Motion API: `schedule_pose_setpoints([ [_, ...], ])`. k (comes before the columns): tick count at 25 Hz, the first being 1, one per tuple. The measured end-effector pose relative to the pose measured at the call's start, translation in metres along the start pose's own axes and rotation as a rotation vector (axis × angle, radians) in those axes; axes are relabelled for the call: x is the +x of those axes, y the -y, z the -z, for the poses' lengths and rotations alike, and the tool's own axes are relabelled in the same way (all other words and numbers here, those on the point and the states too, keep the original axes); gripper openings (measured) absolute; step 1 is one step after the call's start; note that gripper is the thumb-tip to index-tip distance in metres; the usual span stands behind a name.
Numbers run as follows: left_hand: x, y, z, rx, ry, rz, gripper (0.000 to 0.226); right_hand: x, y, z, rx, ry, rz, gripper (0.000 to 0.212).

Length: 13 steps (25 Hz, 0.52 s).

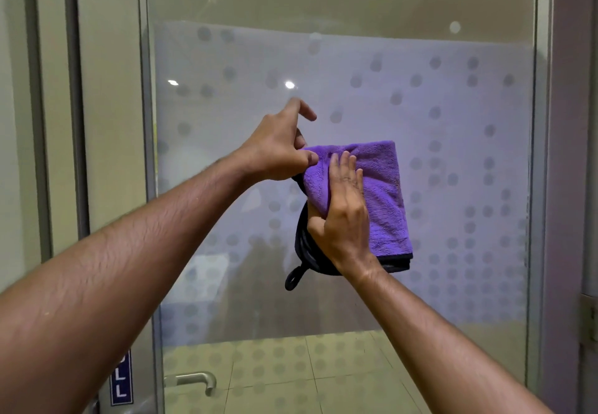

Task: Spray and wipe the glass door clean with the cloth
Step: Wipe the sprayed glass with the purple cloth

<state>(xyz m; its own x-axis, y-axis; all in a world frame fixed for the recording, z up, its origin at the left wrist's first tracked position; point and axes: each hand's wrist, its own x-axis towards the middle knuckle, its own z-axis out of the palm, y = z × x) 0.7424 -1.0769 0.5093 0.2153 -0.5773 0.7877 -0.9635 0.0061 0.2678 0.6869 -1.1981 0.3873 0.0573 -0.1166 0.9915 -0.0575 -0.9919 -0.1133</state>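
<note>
A glass door [453, 142] with a frosted band of grey dots fills the view. In front of it, at the centre, is a folded purple cloth [385, 200] with a black edge and a black hanging loop at its lower left. My left hand [278, 151] pinches the cloth's upper left corner between thumb and fingers, the index finger raised. My right hand [343, 216] grips the cloth's left side, fingers spread flat over the purple face. No spray bottle is in view.
A metal door handle [194, 381] sits at the lower left of the glass. A blue sign [121, 381] with white letters is on the frame beside it. Metal frame posts [145, 122] run up both sides. A tiled floor shows through the clear lower glass.
</note>
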Motion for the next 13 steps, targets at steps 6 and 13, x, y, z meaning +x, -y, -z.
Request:
schedule_pose_setpoints([
  [6,0.002,-0.001,-0.004,0.219,-0.081,-0.126,0.054,-0.002,-0.021,0.022,-0.013,0.004,-0.056,0.068],
  [13,-0.001,0.011,-0.004,0.267,-0.094,-0.171,0.051,0.025,-0.061,0.046,-0.189,0.051,-0.195,0.045],
])
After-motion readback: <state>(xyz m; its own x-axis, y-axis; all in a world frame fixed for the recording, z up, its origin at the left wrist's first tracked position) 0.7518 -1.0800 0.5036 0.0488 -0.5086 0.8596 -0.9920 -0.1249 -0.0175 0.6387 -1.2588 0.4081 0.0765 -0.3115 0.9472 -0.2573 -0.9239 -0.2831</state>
